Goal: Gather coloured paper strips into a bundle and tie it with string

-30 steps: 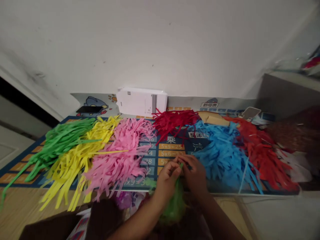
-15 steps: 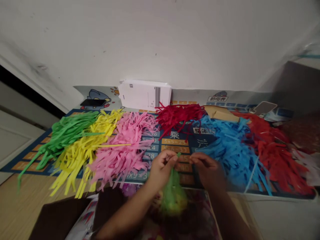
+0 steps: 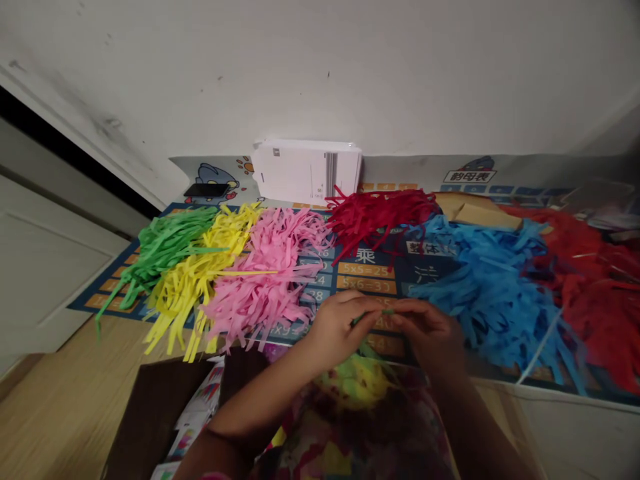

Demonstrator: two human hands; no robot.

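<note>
My left hand (image 3: 340,330) and my right hand (image 3: 434,337) meet in front of me, just above the near edge of the mat. Fingertips of both hands pinch the thin green end of a green-and-yellow bundle (image 3: 356,381). Its rounded, yellowish lower part hangs beneath my hands, and blur hides what it is made of. Left of my hands lies a pile of pink paper strips (image 3: 273,273). On the right, closest to my right hand, spread blue paper strips (image 3: 495,287).
Yellow strips (image 3: 200,273) and green strips (image 3: 167,243) lie farther left. Crimson strips (image 3: 380,213) sit at the back, red strips (image 3: 595,287) at the right. A white box (image 3: 305,170) leans on the wall near a black phone (image 3: 207,191). A dark box (image 3: 155,407) stands below the mat.
My right fingers have closed in against my left ones at the bundle's green end. The bundle's body hangs nearer my hands. The whole view has shifted a little.
</note>
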